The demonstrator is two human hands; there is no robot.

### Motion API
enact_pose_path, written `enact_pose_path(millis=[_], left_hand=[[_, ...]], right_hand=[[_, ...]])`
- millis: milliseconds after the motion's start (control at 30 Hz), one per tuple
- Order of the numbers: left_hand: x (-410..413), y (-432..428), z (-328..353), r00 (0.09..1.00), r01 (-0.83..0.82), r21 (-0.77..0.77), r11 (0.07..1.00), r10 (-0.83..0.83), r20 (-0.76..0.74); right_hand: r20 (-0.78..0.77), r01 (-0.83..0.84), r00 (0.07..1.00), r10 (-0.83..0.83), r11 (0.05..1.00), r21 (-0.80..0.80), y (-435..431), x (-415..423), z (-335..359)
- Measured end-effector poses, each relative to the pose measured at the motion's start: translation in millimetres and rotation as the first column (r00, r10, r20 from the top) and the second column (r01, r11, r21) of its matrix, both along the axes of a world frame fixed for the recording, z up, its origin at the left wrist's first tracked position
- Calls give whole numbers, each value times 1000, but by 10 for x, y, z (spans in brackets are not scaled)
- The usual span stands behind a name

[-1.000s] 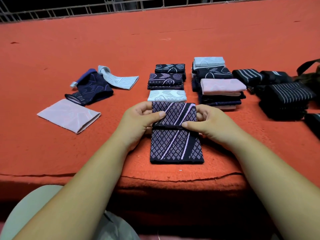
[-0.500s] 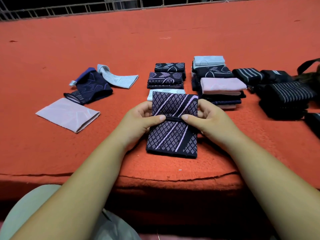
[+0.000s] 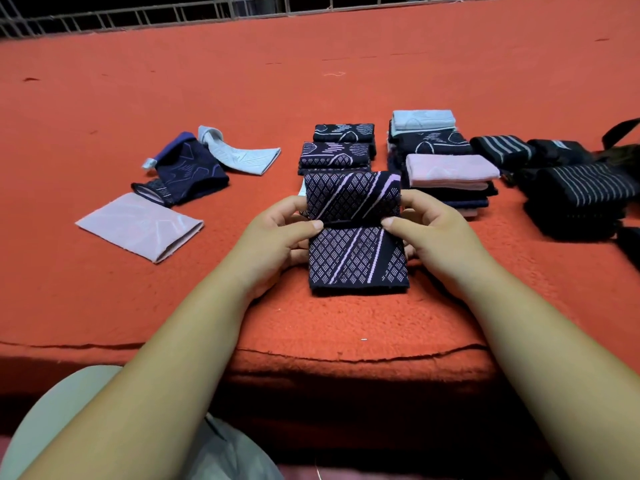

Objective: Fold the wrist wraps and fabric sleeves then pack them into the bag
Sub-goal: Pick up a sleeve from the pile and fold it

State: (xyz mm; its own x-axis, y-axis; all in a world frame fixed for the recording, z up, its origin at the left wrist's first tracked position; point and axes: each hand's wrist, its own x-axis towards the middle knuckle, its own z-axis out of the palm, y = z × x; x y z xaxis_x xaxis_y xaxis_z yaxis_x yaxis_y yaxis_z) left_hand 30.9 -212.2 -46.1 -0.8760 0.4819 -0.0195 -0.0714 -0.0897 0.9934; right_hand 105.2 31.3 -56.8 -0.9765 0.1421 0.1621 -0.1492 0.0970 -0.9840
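Note:
A dark fabric sleeve with a lilac diamond pattern [image 3: 356, 258] is lifted off the orange cloth near the front edge, its far half bent over towards me. My left hand [image 3: 273, 237] pinches its left edge at the fold. My right hand [image 3: 429, 233] pinches the right edge at the same height. Behind it stand folded patterned sleeves [image 3: 336, 155], and to the right a taller stack [image 3: 446, 168] with pink and pale blue pieces. Rolled black striped wrist wraps [image 3: 581, 192] lie at the right. A dark bag strap [image 3: 620, 129] shows at the far right edge.
Unfolded pieces lie at the left: a flat pink sleeve [image 3: 138, 225], a navy sleeve [image 3: 183, 171] and a pale blue sleeve [image 3: 239, 154]. The orange cloth [image 3: 311, 64] stretches far back to a metal grille [image 3: 104, 15]. Its front edge [image 3: 346, 355] runs just below my wrists.
Both hands have raised the patterned sleeve off the cloth and moved it away from me. Its far half now stands up, hiding the pale folded piece behind it.

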Motion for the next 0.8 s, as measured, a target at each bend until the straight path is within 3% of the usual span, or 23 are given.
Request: enact_pose_path(millis=[267, 400, 467, 633, 800], left_hand=[[8, -21, 5, 995, -28, 162, 986, 12, 100], [32, -8, 23, 994, -72, 131, 989, 59, 96], [48, 5, 28, 991, -106, 107, 989, 97, 90], [80, 15, 52, 991, -125, 87, 988, 120, 63], [52, 11, 65, 994, -86, 84, 993, 80, 69]], right_hand=[[61, -3, 998, 13, 986, -168, -27, 18, 60], [101, -92, 988, 114, 975, -200, -1, 15, 80], [147, -110, 980, 135, 980, -168, 2, 5, 70], [223, -164, 965, 140, 982, 96, 12, 18, 38], [207, -116, 971, 116, 993, -14, 26, 25, 59]])
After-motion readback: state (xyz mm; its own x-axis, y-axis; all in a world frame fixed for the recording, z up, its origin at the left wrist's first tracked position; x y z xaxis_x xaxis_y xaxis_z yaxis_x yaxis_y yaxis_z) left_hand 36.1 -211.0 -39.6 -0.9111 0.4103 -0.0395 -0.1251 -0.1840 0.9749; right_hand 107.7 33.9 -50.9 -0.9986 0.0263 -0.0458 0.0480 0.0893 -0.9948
